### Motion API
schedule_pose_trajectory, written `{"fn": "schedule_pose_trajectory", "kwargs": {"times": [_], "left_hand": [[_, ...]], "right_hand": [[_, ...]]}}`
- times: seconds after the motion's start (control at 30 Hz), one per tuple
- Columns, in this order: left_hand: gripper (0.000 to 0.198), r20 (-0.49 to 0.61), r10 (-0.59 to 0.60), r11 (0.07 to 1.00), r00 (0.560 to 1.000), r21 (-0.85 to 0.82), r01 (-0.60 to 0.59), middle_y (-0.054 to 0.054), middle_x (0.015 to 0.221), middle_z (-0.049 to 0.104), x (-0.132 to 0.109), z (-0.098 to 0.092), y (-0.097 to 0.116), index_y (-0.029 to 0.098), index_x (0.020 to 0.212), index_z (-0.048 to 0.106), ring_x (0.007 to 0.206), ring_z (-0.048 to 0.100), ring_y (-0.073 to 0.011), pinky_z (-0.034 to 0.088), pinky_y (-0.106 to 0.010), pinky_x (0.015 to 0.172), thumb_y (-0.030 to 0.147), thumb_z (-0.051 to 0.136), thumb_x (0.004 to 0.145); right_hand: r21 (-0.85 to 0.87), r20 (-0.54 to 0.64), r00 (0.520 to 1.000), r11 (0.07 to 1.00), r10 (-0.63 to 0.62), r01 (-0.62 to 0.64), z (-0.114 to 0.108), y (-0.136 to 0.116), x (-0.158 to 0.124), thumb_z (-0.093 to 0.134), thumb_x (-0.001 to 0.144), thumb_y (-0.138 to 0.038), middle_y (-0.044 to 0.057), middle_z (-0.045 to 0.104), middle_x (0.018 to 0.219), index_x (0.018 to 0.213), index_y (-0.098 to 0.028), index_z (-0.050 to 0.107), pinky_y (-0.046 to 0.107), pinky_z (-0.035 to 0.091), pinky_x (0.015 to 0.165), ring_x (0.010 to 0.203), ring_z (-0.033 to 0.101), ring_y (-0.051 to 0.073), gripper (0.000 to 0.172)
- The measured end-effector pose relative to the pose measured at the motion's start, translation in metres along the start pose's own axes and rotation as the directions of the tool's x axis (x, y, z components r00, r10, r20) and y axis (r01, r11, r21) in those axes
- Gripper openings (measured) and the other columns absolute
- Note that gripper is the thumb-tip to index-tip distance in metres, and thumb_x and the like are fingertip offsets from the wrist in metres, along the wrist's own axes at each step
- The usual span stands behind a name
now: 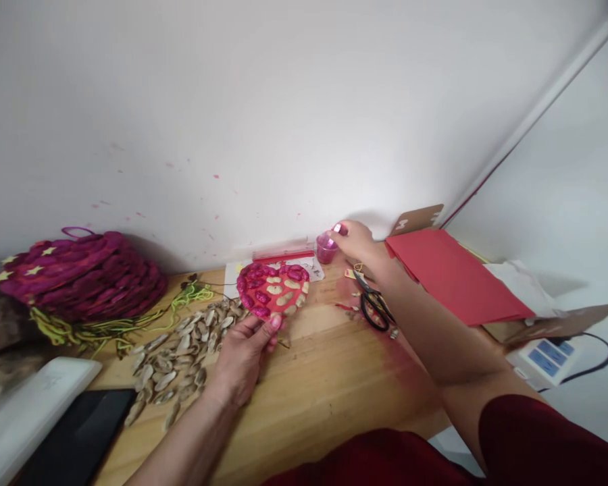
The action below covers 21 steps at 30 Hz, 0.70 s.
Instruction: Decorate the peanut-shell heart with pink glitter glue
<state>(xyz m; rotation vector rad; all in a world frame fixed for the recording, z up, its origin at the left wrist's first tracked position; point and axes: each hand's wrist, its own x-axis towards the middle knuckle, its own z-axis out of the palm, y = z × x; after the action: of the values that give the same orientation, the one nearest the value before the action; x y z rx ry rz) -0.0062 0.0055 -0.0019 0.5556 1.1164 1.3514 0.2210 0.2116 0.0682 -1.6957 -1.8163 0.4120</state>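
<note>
My left hand [248, 347] pinches the lower tip of a red heart [282, 287] covered with peanut shells, some coated in pink glitter and others plain tan. The heart is held upright above the wooden table [314, 378]. Against the wall, my right hand [352, 239] is closed at a small clear cup [326, 248] of pink stuff, on a short pale handle whose lower end is inside the cup. Left of my left hand lies a pile of loose peanut shells [185, 347]. Black-handled scissors [375, 307] rest below my right forearm.
A purple woven basket [91, 277] with yellow-green strings stands at the left. Near the front left lie a black phone-like slab [78, 432] and a white box [40, 405]. Red paper sheets [456, 273] and a power strip [550, 358] are at the right.
</note>
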Motion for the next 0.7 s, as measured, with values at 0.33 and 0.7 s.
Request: {"fn": "schedule_pose_trajectory", "kwargs": {"times": [0.33, 0.7], "left_hand": [[0.051, 0.035, 0.095, 0.988, 0.995, 0.119, -0.098, 0.002, 0.062, 0.062, 0.002, -0.006, -0.005, 0.014, 0.082, 0.082, 0.055, 0.043, -0.0077, 0.036, -0.02, 0.051, 0.052, 0.103, 0.055], [0.048, 0.058, 0.169, 0.975, 0.984, 0.138, -0.176, 0.004, 0.058, 0.056, 0.001, -0.003, -0.002, 0.016, 0.088, 0.081, 0.054, 0.038, -0.0086, 0.03, -0.021, 0.05, 0.054, 0.099, 0.064]], "right_hand": [[-0.35, 0.071, 0.997, 0.937, 0.007, 0.018, 0.007, -0.01, -0.001, 0.068, 0.093, -0.054, 0.013, 0.077, 0.11, 0.09, -0.024, 0.08, 0.046, 0.045, 0.099, 0.125, 0.057, 0.038, 0.033], [-0.296, 0.005, 0.996, 0.952, -0.085, 0.083, 0.002, -0.005, -0.011, 0.067, 0.093, -0.048, 0.013, 0.077, 0.095, 0.084, -0.022, 0.075, 0.047, 0.045, 0.093, 0.11, 0.062, 0.036, 0.028]]}}
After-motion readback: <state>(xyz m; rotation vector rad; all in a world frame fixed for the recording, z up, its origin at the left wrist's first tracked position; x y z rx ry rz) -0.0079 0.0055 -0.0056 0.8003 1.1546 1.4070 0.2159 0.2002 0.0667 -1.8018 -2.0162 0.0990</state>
